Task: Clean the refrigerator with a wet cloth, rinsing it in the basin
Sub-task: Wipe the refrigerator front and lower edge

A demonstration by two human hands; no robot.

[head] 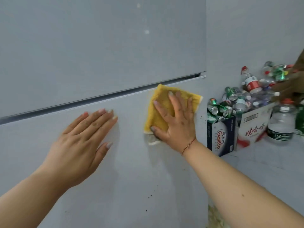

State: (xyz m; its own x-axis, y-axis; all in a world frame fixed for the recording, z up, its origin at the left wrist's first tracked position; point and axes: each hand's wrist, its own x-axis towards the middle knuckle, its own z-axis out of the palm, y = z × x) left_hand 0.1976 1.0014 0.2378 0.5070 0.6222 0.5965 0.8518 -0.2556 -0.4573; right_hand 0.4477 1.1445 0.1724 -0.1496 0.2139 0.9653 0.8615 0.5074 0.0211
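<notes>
Right hand (176, 120) flat, fingers spread, pressing yellow cloth (158, 111) onto refrigerator (98, 46) just below door seam (102, 96). Left hand (82, 140) open, empty, left of seam's midpoint. Risk: cloth slipping, smearing grime.

Both bare arms reached forward and up. The left hand (83, 137) lay flat, palm forward, fingers together and pointing up to the right. The right hand (176, 120) was spread wide, palm pressed forward, a thin red string bracelet (189, 144) around its wrist.
</notes>
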